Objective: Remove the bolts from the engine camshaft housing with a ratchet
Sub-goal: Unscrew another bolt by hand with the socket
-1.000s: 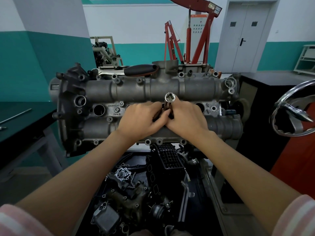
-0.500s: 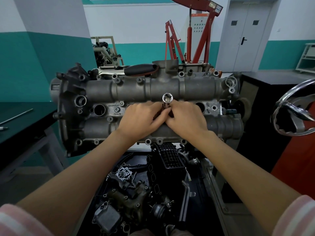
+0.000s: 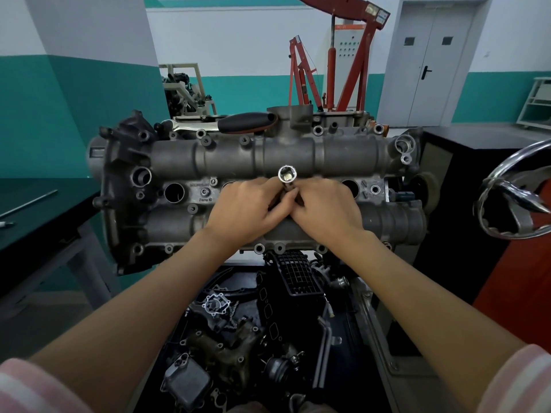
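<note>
Since the earlier frames the shiny socket (image 3: 287,175) has sunk lower between the two hands and its open end has turned to face the camera more squarely; the hands themselves have barely shifted.

Both bare hands meet at the middle of the grey camshaft housing (image 3: 298,156), which lies across the scene from left to right. The left hand (image 3: 249,208) and the right hand (image 3: 326,208) touch each other, fingers curled together round the dark lower part of the socket tool, so each grip is closed on that tool. The socket's round open mouth pokes up just past the fingertips (something pale sits inside it, too small to tell what).

The ratchet (image 3: 226,124), with its chrome shaft and black handle, lies loose along the far edge of the housing, well apart from the hands. Bolts (image 3: 204,191) show in the housing's flanges, one just left of the left hand beside a dark round bore.

Below the housing, nearer the camera, a tray of dark engine parts (image 3: 253,332) sits between the forearms. A dark table (image 3: 38,216) stands at the left with a thin metal rod (image 3: 29,201) on it. A red engine hoist (image 3: 343,55) stands far behind, near a grey double door (image 3: 429,61).
</note>
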`<state>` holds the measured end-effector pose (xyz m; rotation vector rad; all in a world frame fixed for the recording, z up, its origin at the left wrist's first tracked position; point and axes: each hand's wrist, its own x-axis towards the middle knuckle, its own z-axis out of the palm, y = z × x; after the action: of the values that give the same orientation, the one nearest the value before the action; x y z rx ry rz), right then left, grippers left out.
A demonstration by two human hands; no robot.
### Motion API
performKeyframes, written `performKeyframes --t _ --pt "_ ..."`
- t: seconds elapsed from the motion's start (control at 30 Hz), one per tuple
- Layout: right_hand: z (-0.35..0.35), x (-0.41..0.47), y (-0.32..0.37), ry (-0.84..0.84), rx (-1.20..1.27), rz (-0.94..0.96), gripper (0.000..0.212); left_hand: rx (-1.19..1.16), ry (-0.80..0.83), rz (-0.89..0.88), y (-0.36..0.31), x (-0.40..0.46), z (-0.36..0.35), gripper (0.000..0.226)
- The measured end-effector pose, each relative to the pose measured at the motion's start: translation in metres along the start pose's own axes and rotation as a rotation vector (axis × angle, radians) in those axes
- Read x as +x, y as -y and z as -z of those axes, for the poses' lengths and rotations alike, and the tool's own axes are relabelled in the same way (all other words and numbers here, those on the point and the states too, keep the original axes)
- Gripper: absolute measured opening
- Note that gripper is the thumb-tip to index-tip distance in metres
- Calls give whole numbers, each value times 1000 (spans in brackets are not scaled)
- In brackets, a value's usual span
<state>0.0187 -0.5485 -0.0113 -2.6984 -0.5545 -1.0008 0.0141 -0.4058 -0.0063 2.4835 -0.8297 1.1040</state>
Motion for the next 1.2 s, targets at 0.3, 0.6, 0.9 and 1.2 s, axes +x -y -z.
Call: performKeyframes --t 0.3,0.6,0.9,1.2 --pt "2 -1 3 -42 31 -15 27 9 38 9 0 0 0 66" --pt "1 -2 2 -53 4 15 24 4 45 2 1 1 1 63" --pt "1 -3 3 -61 11 -8 21 -3 22 9 -1 0 0 60" --pt "2 -4 2 -54 7 29 24 3 24 -10 1 0 -1 59"
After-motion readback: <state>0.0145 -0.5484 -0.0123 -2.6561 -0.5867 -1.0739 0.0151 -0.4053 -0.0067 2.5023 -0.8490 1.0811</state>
